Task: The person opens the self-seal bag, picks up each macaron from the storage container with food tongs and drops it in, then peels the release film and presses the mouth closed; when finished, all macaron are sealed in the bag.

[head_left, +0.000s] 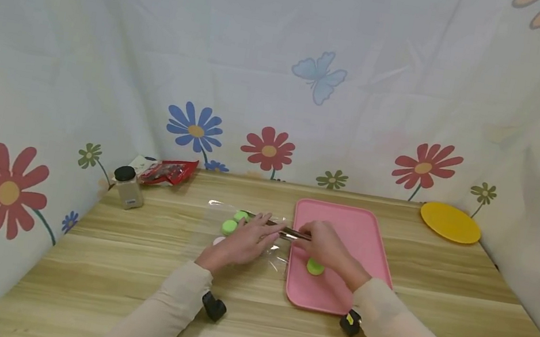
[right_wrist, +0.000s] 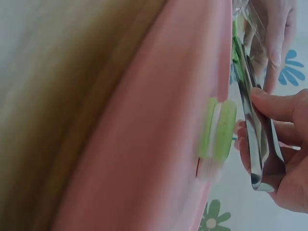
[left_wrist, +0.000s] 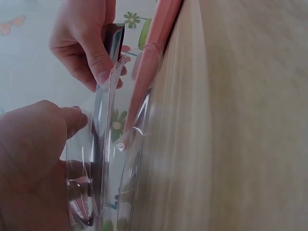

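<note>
One worktop [head_left: 245, 331] carries one pink tray [head_left: 352, 221], with one clear wrapper [left_wrist: 108, 106] just to its left and one yellow plate [head_left: 450, 223] at far right. Of the two hands, the left hand [head_left: 246, 239] lies loosely open, fingers stretched over the wrapper; the right hand [head_left: 325, 245] pinches one pair of metal tongs [head_left: 294, 234] above the tray, pointing towards the wrapper. At back left stand one red packet [head_left: 170, 171] and one jar [head_left: 129, 189]. One green macaron [head_left: 315, 267] sits on the tray; two green macarons [head_left: 229, 227] show by the wrapper.
</note>
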Demonstrator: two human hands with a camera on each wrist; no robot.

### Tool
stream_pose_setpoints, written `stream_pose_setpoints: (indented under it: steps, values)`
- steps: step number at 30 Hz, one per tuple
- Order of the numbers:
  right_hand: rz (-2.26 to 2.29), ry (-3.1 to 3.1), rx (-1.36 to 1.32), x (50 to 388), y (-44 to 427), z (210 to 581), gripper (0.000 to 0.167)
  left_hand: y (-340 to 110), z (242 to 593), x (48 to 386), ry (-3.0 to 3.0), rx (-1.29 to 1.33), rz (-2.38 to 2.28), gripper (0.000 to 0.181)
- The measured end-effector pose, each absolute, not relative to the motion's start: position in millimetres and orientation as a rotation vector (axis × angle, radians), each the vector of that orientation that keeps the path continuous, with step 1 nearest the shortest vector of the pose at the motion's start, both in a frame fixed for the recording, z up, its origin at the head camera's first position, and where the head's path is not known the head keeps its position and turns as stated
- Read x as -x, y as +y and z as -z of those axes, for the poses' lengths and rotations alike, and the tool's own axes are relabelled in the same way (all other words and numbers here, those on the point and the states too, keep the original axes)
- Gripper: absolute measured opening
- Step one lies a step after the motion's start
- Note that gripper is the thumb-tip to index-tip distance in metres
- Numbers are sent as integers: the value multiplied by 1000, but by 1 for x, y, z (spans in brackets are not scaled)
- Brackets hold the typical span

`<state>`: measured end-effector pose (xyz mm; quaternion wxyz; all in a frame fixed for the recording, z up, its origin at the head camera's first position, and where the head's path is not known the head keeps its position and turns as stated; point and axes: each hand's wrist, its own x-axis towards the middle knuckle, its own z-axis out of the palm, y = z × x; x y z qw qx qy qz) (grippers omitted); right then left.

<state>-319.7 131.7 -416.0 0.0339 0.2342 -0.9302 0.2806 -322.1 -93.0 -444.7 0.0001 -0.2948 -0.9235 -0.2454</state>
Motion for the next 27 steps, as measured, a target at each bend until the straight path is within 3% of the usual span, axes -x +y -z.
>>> stream_pose_setpoints:
  steps: [15,27]
  values:
    - [-745,-2940,-690,314,144,395,14,-92,439,321,-2922,858,804,47]
    - [-752,-2854,-773,314,142,402,9,-94,441,321,-2914,882,794,48]
